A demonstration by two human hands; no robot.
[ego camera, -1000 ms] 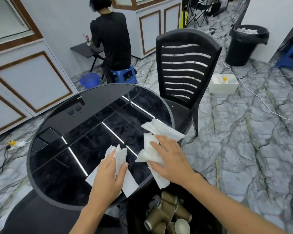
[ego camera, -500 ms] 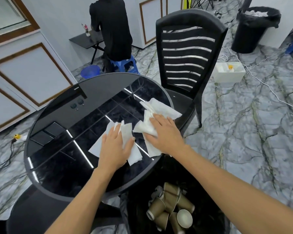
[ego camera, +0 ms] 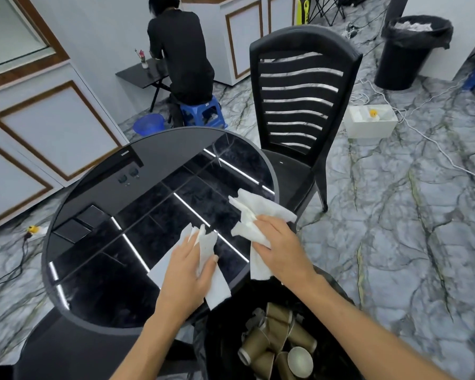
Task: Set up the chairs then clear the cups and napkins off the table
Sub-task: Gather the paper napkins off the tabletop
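The left hand (ego camera: 188,266) lies flat, fingers straight, on one napkin (ego camera: 214,286); the right hand (ego camera: 279,246) seemingly bunches another napkin (ego camera: 254,215). Gather both fully, then drop them into the bin (ego camera: 225,338) below the bench (ego camera: 99,215) edge.

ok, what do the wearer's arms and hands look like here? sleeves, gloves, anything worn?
Both forearms are bare as far as the frame shows: no sleeves in view. The left hand and right hand wear no gloves, and no rings, watch or wristband show. No markings visible.
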